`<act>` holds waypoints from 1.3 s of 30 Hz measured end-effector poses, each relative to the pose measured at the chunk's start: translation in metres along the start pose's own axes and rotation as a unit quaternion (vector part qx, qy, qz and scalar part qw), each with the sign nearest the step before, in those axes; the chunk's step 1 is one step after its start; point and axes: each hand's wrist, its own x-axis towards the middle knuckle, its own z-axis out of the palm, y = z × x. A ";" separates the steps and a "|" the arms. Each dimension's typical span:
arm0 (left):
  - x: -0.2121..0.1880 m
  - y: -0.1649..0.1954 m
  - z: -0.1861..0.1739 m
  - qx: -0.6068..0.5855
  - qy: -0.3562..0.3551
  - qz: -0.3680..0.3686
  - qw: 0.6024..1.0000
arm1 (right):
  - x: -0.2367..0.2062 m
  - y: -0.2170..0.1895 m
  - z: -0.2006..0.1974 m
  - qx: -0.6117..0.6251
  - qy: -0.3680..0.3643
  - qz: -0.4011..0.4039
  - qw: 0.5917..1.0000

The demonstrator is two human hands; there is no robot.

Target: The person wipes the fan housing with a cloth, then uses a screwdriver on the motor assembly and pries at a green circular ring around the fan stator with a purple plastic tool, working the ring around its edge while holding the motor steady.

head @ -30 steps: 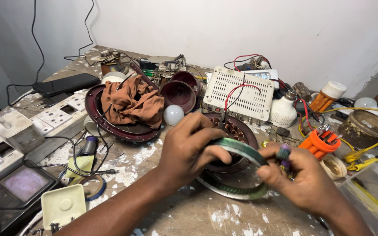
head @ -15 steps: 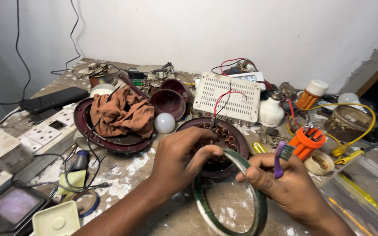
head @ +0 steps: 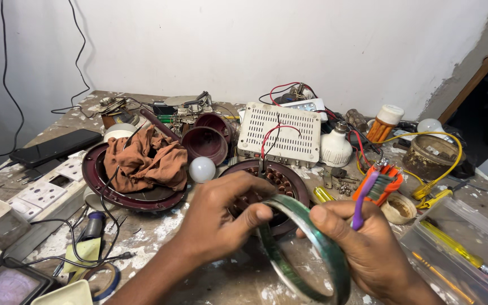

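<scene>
My left hand (head: 221, 217) pinches the upper rim of a greenish metal ring (head: 314, 257), which stands tilted on edge above the bench. My right hand (head: 362, 243) steadies the ring's right side and also grips a purple-handled toothbrush (head: 368, 195) with its bristles pointing up. Just behind the ring lies a round maroon fan motor part with copper windings (head: 280, 181).
A maroon dish with a brown rag (head: 145, 164), a white bulb (head: 202, 169), a white vented box (head: 280, 133), maroon cups (head: 204, 141), a switch board (head: 40, 195), a black phone (head: 55, 147), an orange tool (head: 388, 186), a clear tray with screwdrivers (head: 458, 248) and wires crowd the bench.
The ring has been lifted off the motor part and turned up on edge between both hands. The view has swung lower and closer.
</scene>
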 end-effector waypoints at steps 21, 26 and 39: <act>-0.016 0.028 0.048 -0.176 -0.097 -0.143 0.969 | 0.007 -0.001 0.012 -0.081 -0.014 -0.066 0.994; -0.017 0.016 0.056 -0.313 -0.105 -0.149 0.932 | 0.003 -0.002 0.017 -0.063 -0.020 -0.101 0.993; -0.019 0.004 0.049 -0.320 -0.130 -0.144 0.927 | -0.015 -0.036 -0.010 -0.378 -0.029 -0.350 0.857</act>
